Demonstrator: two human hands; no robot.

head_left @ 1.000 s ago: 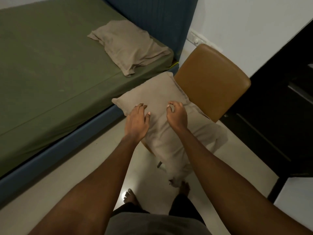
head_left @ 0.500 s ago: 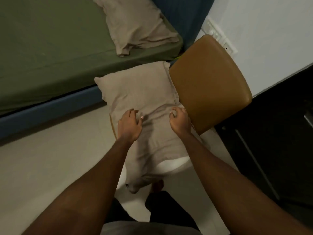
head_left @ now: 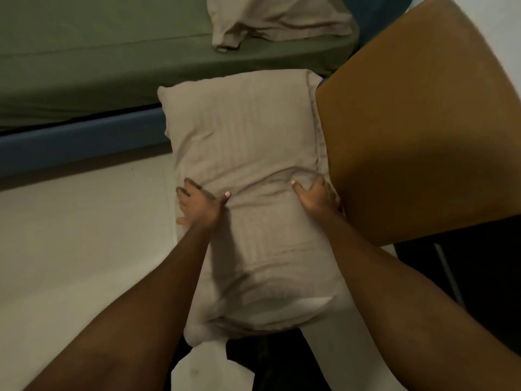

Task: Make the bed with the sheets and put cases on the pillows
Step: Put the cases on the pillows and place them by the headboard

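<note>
Both grips have slid outward since the earlier frame, from the top of the pillow (head_left: 245,153) to its two long edges, and the camera has dropped closer, so the pillow and the chair (head_left: 417,122) fill more of the picture.

Head view: the pillow lies lengthwise away from the person, its far end close to the bed and its right edge touching the brown chair. A beige pillowcase (head_left: 253,249) covers nearly all of it. At the near end a strip of white inner pillow (head_left: 307,303) shows in the open mouth of the case. The left grip (head_left: 198,206) holds the left edge, thumb on top and fingers curled round the side. The right grip (head_left: 317,197) holds the right edge, thumb on top, its fingers tucked down between the pillow and the chair and mostly hidden there.

On the far side, a green sheet (head_left: 112,52) covers the mattress above a blue bed frame (head_left: 79,139). A second pillow (head_left: 270,18) in a matching beige case lies on the sheet, cut off by the top edge. Pale floor (head_left: 70,249) spreads to the left. Dark furniture (head_left: 479,277) stands near right, behind the chair.
</note>
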